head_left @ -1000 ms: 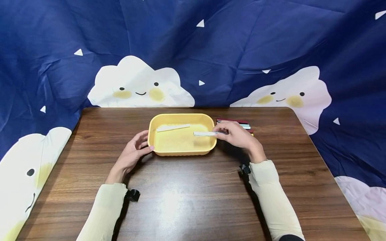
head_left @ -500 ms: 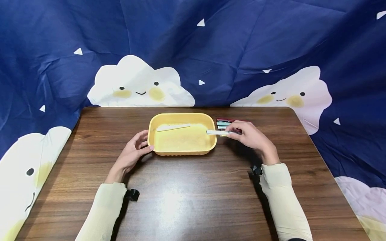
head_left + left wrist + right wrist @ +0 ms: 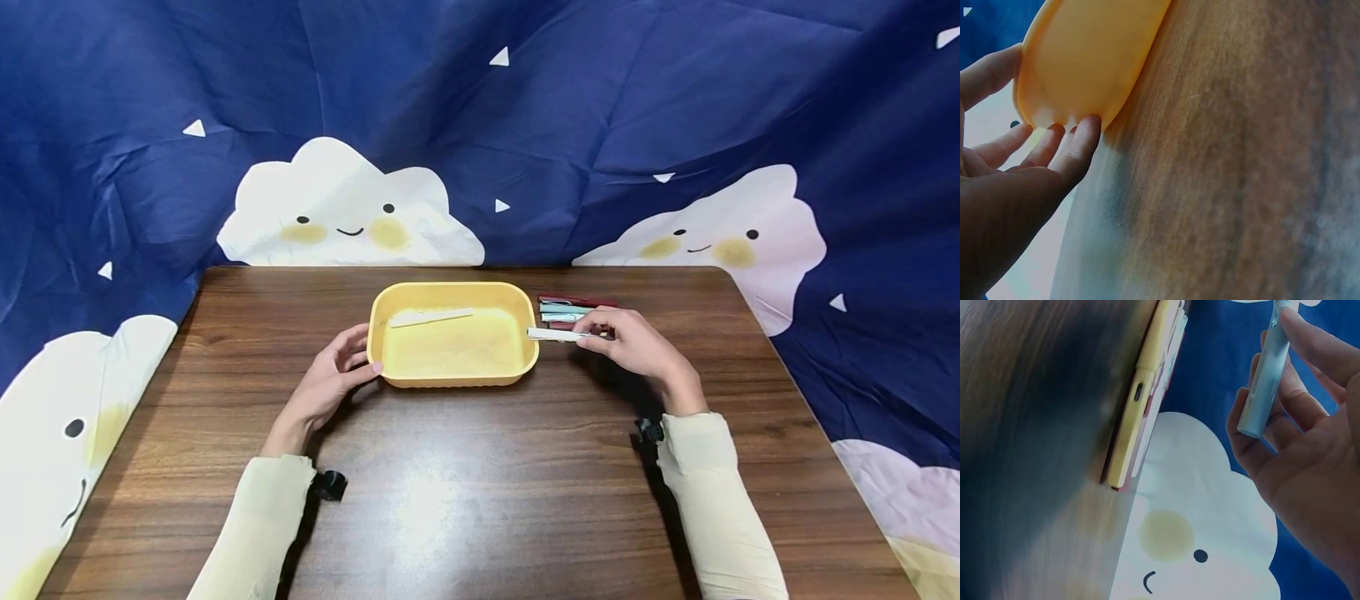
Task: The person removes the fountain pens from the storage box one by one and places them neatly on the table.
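At the left end of the yellow plastic bin (image 3: 453,382), my left hand (image 3: 328,385) grips it, thumb at the near corner and fingers spread along the end wall. In the left wrist view, the fingertips (image 3: 1087,127) press against that wall. My right hand (image 3: 637,346) pinches a white pen (image 3: 553,334) between thumb and fingers, its free end overlapping the bin's right rim. In the right wrist view the held pen (image 3: 1265,390) looks pale blue and hangs above the table. Another white pen (image 3: 429,317) lies inside the bin, slightly slanted.
Beside the bin's right end lies a row of pens, among them a dark red pen (image 3: 577,300), a mint pen (image 3: 558,308) and a yellow pen (image 3: 1127,428). The wooden table (image 3: 480,467) ends at a blue curtain (image 3: 525,125) with cloud prints.
My right hand has moved right with the white pen, from over the bin to beside its right end. More of the pen row shows. The left hand and bin have stayed put.
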Demonstrator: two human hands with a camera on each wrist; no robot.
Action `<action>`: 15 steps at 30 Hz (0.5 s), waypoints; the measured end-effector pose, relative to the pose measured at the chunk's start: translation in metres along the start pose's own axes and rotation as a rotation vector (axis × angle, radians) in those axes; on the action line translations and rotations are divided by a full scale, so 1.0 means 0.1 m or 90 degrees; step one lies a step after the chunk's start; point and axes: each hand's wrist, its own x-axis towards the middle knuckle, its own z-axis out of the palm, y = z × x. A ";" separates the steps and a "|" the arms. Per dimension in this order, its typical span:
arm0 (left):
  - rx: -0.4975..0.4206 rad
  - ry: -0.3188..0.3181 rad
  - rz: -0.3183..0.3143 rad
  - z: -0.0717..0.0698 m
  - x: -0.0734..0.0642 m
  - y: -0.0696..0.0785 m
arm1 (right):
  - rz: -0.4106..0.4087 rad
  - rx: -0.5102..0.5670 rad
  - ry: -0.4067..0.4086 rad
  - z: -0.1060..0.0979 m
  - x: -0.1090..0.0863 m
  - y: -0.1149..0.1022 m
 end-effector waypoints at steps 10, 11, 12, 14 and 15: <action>-0.001 0.004 0.000 -0.01 -0.01 0.00 | 0.030 -0.027 -0.003 -0.03 -0.06 0.14; -0.001 0.004 0.000 -0.01 -0.01 0.00 | 0.029 -0.030 -0.003 -0.03 -0.07 0.16; -0.002 0.005 0.000 -0.01 -0.01 0.00 | 0.028 -0.032 -0.003 -0.03 -0.07 0.17; -0.002 0.004 -0.001 0.00 -0.01 0.00 | 0.027 -0.034 -0.003 -0.02 -0.08 0.21; 0.000 0.004 -0.002 0.00 -0.01 -0.01 | 0.028 -0.034 -0.003 -0.02 -0.09 0.23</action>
